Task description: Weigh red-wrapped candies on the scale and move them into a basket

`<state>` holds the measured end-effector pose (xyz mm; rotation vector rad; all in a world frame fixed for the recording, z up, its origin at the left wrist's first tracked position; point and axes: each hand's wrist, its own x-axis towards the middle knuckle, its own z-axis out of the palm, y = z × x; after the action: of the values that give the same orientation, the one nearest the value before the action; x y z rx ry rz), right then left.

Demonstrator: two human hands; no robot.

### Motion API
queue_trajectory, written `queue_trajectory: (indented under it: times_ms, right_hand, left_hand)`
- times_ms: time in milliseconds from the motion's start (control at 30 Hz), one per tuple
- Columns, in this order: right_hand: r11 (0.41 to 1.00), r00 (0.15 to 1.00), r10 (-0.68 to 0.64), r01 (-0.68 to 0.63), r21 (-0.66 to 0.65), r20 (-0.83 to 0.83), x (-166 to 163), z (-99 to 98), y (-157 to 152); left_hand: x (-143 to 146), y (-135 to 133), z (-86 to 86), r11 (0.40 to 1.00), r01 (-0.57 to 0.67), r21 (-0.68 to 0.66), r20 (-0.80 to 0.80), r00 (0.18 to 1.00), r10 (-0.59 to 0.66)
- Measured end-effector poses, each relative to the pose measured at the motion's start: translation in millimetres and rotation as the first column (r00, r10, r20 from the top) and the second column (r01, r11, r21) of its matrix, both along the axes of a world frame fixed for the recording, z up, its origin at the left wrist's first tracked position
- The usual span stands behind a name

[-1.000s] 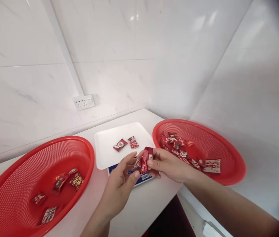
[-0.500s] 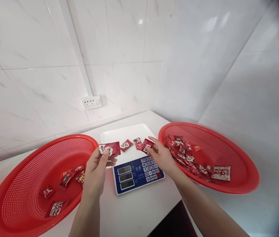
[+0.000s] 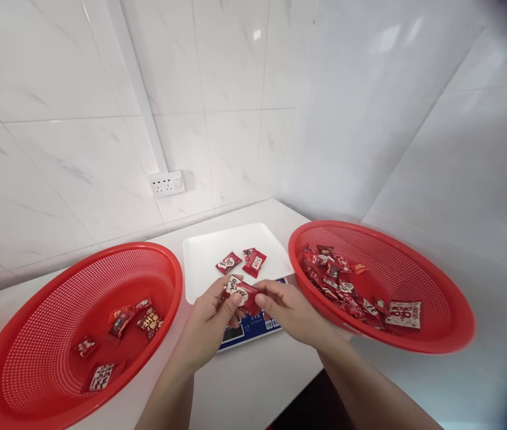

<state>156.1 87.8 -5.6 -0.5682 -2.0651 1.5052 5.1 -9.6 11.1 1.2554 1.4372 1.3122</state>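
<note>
Near the center of the frame, a red-and-white candy packet is held up in front of the white weighing tray. The left hand grips it with the thumb pressed over its printed face; the right hand pinches its right end between thumb and fingers. On the tray, just above them in the frame, lie a dark red wrapped candy and, beside it, two red sachets that overlap. The blue keypad panel of the digital scale shows partly behind the hands, much of it covered. At right, a red mesh basket contains a heap of small red packets; at lower left, a larger-looking red basket has a few scattered ones. All this stands on a white tabletop. A wall socket sits left of center, on marbled tiles.
</note>
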Motion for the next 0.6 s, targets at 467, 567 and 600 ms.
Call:
queue_trajectory:
  times_ms: [467, 567, 600]
  right_hand:
    - [0.99, 0.998, -0.057, 0.056, 0.133, 0.004, 10, 17.1, -21]
    - [0.995, 0.998, -0.052, 0.048, 0.088, 0.043, 8, 14.3, -18]
    - [0.996, 0.997, -0.046, 0.042, 0.076, 0.058, 7, 12.7, -17]
  left_hand:
    - [10, -7, 4.1, 0.994, 0.113, 0.006, -0.002, 0.994, -0.113]
    - [9, -5, 5.1, 0.999, 0.034, -0.033, -0.142, 0.989, -0.039]
    - [9, -4, 5.1, 0.999, 0.004, -0.046, -0.199, 0.98, -0.013]
